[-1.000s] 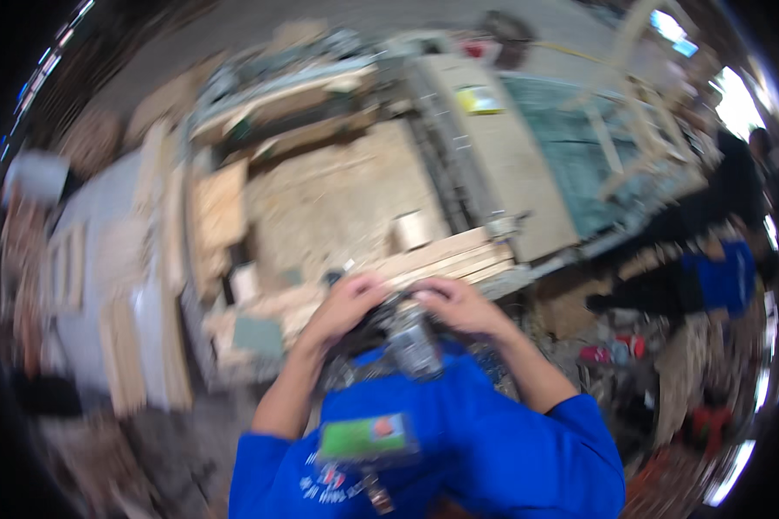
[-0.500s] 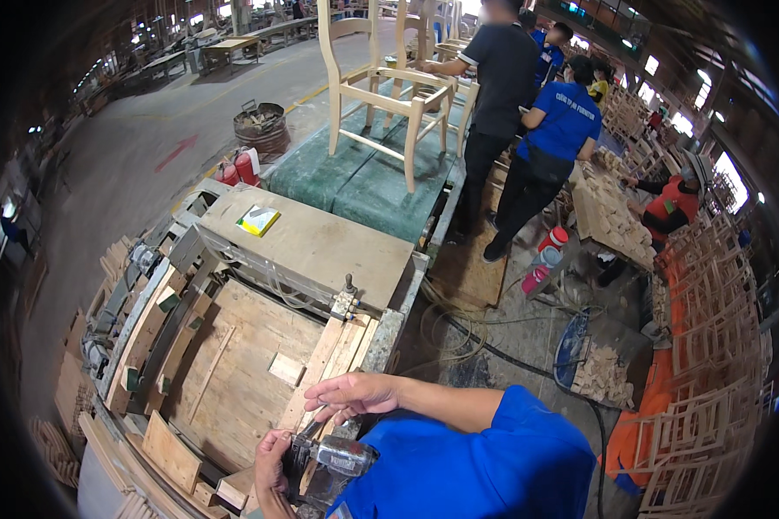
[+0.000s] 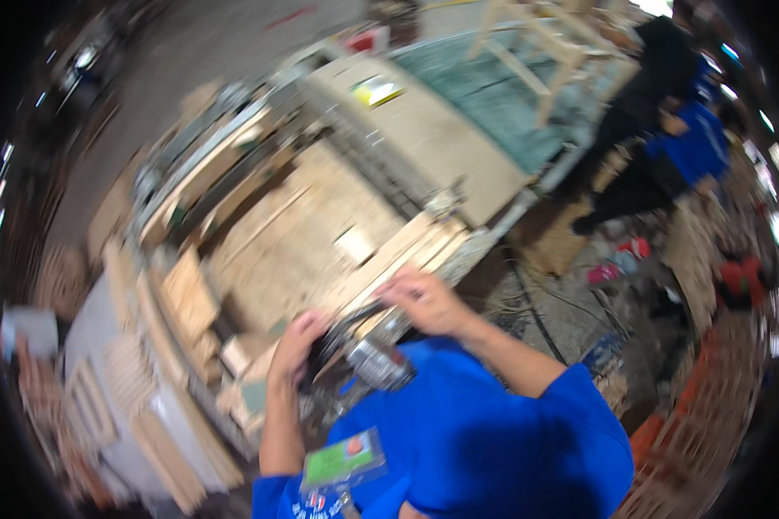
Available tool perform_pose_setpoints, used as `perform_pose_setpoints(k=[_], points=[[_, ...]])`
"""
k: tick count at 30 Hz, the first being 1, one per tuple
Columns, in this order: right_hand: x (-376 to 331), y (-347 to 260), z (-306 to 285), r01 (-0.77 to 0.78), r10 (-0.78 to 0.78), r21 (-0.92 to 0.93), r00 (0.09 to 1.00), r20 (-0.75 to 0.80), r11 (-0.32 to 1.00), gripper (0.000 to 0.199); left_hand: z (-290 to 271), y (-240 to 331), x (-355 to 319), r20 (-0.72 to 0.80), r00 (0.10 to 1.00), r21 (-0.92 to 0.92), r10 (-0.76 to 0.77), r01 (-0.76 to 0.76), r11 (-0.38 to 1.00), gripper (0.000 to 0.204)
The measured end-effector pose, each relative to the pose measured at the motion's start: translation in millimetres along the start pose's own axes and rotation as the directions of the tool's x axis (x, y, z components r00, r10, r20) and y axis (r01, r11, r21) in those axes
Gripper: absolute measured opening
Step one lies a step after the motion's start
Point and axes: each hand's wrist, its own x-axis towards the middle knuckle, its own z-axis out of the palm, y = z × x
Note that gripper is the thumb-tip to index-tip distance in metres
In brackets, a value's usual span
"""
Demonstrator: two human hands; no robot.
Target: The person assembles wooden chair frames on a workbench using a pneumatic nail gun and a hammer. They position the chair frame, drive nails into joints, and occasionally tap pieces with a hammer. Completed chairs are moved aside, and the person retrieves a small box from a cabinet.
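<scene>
A power tool with a grey metal cylinder body (image 3: 379, 362), perhaps a nail gun, lies in front of my blue shirt, its dark parts between my hands. My left hand (image 3: 301, 342) is closed at the tool's dark left end, its fingers curled. On the other side my right hand (image 3: 428, 298) has its fingers drawn together at the far end of a narrow dark bar (image 3: 359, 317). Motion smears both hands, so exactly what they pinch is hidden. Just beyond lie light wooden strips (image 3: 398, 253) along the machine's edge.
A wooden bed (image 3: 277, 233) with a small block (image 3: 353, 246) lies ahead. Behind it are a beige cover panel (image 3: 424, 143) with a yellow box (image 3: 376, 90), and a green conveyor (image 3: 502, 104) carrying a chair frame (image 3: 537, 73). Co-workers stand at right. Wooden parts (image 3: 130, 372) lie at left.
The view has swung and tilted, bringing more of the left-hand side and my shirt into sight. My right hand has gone from loosely spread fingers to fingers closed at the dark bar.
</scene>
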Motion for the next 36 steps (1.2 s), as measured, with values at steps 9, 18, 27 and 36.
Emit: perform_pose_setpoints(k=[9, 18, 27, 36], points=[[-1.6, 1.1, 39.0, -0.33, 0.362, 0.734, 0.924, 0.122, 0.593, 0.028, 10.9, 5.8, -11.3, 0.058, 0.997, -0.123, 0.041, -0.033, 0.992, 0.015], [-3.5, 11.6, 59.5, -0.35, 0.392, 0.766, 0.909, 0.139, 0.539, 0.023, 10.3, 4.3, -11.0, 0.039, 0.999, -0.158, 0.026, -0.019, 0.987, 0.014], [2.8, 14.1, 68.0, -0.358, 0.382, 0.765, 0.911, 0.159, 0.535, 0.022, 7.1, 4.5, -10.9, 0.046, 0.999, -0.18, 0.013, -0.005, 0.984, 0.013], [11.4, 16.8, 74.5, -0.316, 0.365, 0.672, 0.928, 0.072, 0.67, 0.016, 5.1, 2.6, -8.4, 0.051, 0.998, -0.139, 0.021, -0.013, 0.99, 0.012]])
